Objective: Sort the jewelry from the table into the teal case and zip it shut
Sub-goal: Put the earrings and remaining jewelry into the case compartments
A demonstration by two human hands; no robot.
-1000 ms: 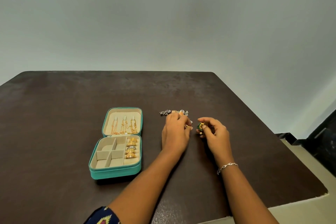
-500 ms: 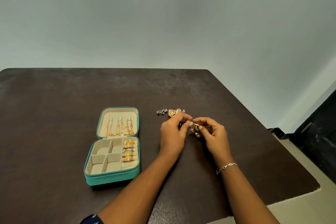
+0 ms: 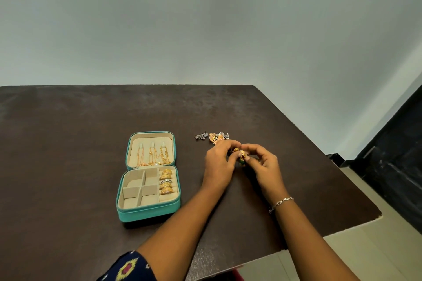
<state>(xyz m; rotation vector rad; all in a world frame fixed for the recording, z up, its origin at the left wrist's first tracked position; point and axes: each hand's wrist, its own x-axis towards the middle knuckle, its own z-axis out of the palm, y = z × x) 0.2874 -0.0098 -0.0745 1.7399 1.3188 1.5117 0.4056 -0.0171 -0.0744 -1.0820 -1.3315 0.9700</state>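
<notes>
Both forearms reach over the dark table (image 3: 68, 143), fingertips meeting. The left hand (image 3: 218, 164) and right hand (image 3: 262, 163), fingers curled, pinch a small gold-and-green piece (image 3: 241, 155) between them, right of the open teal case (image 3: 148, 214). Loose jewelry (image 3: 212, 137) lies just beyond.

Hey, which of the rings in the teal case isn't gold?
The silver ring, the middle one of the row along the right side of the teal case. The gold rings sit on both sides of it.

Grey wall (image 3: 205, 18), beige floor (image 3: 376, 248).
</notes>
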